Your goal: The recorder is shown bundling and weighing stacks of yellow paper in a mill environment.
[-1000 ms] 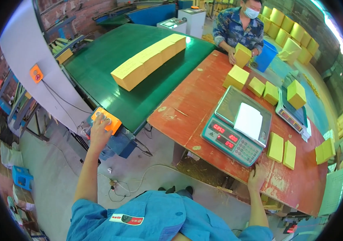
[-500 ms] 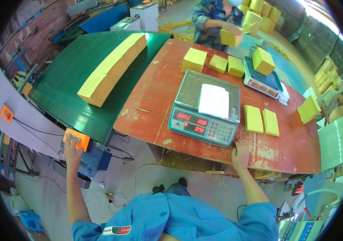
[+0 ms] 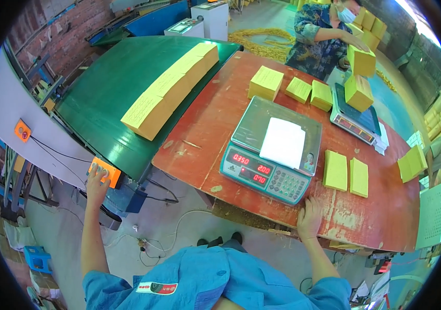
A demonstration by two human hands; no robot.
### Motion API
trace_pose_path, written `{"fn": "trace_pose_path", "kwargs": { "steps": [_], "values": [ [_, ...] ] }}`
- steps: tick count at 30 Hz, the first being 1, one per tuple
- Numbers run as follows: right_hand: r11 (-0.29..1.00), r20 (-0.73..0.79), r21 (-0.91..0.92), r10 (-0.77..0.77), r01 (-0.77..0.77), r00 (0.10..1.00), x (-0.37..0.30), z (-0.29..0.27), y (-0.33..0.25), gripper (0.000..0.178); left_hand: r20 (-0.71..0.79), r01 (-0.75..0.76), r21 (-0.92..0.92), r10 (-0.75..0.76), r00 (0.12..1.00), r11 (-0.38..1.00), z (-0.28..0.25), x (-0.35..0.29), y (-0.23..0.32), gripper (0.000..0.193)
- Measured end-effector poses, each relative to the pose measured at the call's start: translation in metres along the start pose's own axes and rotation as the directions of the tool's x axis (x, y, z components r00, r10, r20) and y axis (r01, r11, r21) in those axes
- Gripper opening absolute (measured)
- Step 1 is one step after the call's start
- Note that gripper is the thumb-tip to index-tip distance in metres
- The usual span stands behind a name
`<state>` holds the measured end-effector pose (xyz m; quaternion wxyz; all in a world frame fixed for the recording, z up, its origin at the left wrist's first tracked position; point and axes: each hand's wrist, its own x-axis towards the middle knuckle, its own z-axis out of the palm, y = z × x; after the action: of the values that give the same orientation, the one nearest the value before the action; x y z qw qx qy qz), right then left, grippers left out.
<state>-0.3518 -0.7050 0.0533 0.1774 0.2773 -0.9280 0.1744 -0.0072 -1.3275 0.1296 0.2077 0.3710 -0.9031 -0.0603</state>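
My left hand [image 3: 98,182] lies over an orange control box [image 3: 108,172] at the near corner of a green conveyor belt [image 3: 94,103], fingers stretched onto its buttons; whether one is pressed cannot be seen. My right hand [image 3: 310,218] rests flat, holding nothing, on the near edge of a red-brown table [image 3: 194,150]. Just beyond it stands a teal weighing scale [image 3: 267,178] with a lit red display and a white stack of paper [image 3: 283,142] on its pan. A long row of yellow paper stacks [image 3: 171,90] sits on the belt, touched by neither hand.
Across the table, a masked co-worker [image 3: 318,36] holds a yellow paper block [image 3: 361,62] above another block [image 3: 359,93] on a second scale [image 3: 354,121]. Several yellow stacks [image 3: 336,170] lie about the table. Another person [image 3: 440,155] is at the right. Cables [image 3: 179,227] trail on the floor.
My view has swung, shifting the scene sideways. The co-worker has brought the yellow block over the second scale. Both my hands have stayed in place.
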Motion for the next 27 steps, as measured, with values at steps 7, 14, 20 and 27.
{"fn": "trace_pose_path", "kwargs": {
  "steps": [7, 14, 20, 27],
  "values": [
    [0.999, 0.013, 0.034, 0.007, -0.007, 1.000, 0.000, 0.000, 0.004, 0.038, 0.060, 0.048, -0.094, -0.043, 0.997, 0.994, -0.001, 0.004, -0.008, 0.032],
    [0.994, 0.045, 0.092, 0.054, -0.058, 0.998, 0.002, -0.005, 0.004, 0.038, 0.116, 0.137, -0.098, -0.125, 0.985, 0.986, -0.004, 0.008, 0.007, 0.032],
    [0.989, 0.056, 0.122, 0.072, -0.079, 0.996, 0.006, -0.008, 0.004, 0.039, 0.131, 0.136, -0.039, -0.130, 0.983, 0.990, -0.006, 0.010, 0.000, 0.034],
    [0.986, 0.065, 0.135, 0.090, -0.098, 0.994, 0.005, -0.011, 0.003, 0.039, 0.144, 0.173, -0.044, -0.166, 0.976, 0.984, -0.006, 0.014, 0.002, 0.035]
  ]
}}
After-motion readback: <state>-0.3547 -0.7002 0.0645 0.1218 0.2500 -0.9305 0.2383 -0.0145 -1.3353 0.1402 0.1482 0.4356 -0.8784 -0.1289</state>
